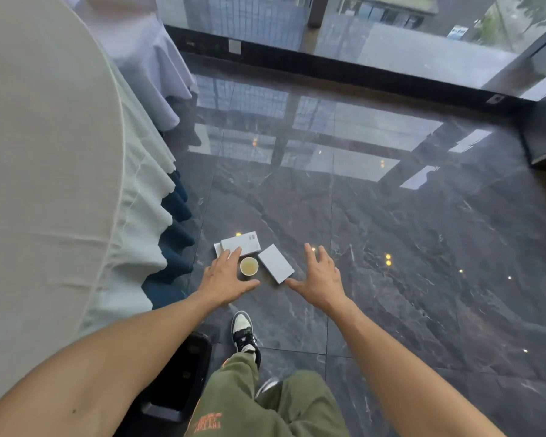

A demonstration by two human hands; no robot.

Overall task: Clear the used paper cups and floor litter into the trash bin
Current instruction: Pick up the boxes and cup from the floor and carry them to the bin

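Down on the dark marble floor (391, 247), seen from the head camera, lay one paper cup (249, 266) and what looked like three white boxes. The cup stood upright, open end up, its inside pale yellow; whether that was liquid or just the lining could not be told. One box (241, 242) lay just behind the cup, with a small dark mark near its far right corner, too small to read. A second box (217, 249) showed only as a white edge poking out at the first one's left side. The third box (276, 263) lay flat and plain just right of the cup, turned at an angle.

Two bare hands reached toward this litter. The left hand (226, 279) was spread open, fingers apart, holding nothing; its fingertips overlapped the near edge of the first box and its thumb pointed under the cup. The right hand (320, 275) was likewise wide open and empty, fingers splayed, its thumb tip near the third box's near corner.

One round table (44, 184) with a pale cloth filled the left. A black bin (183, 383) stood by the person's left leg. Green trousers (265, 405) carried orange print on the left thigh, unreadable. One black-and-white shoe (245, 334) was stepped forward
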